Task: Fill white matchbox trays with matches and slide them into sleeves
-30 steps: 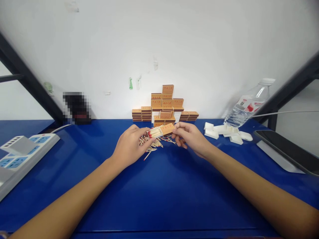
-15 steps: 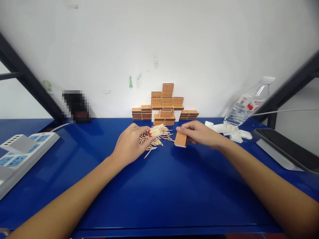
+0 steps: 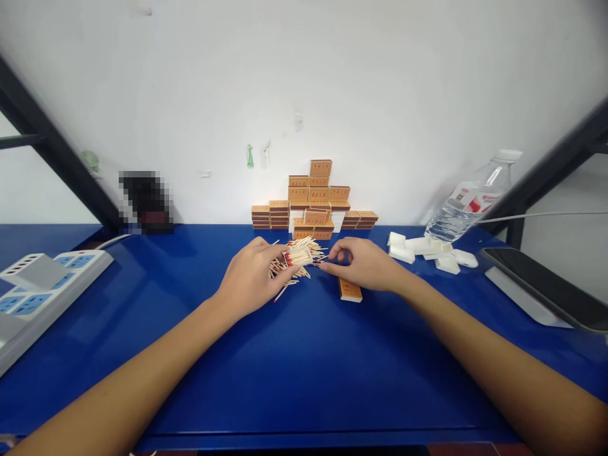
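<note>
My left hand (image 3: 251, 278) grips a white inner matchbox tray full of matches (image 3: 298, 256), red heads pointing left, above a pile of loose matches (image 3: 304, 263) on the blue table (image 3: 294, 361). My right hand (image 3: 363, 263) hovers just right of the pile with its fingers loosely curled and nothing in them. An orange matchbox sleeve (image 3: 350, 290) lies flat on the table under that hand's wrist side.
A stack of orange matchboxes (image 3: 316, 202) stands against the white wall. White inner trays (image 3: 422, 250) lie at the right, next to a water bottle (image 3: 468, 202) and a dark tablet (image 3: 541, 285). A power strip (image 3: 42, 285) sits at the left.
My right hand pulled the orange sleeve off the tray, carried it right and down, laid it on the table and let go. My left hand kept the filled tray.
</note>
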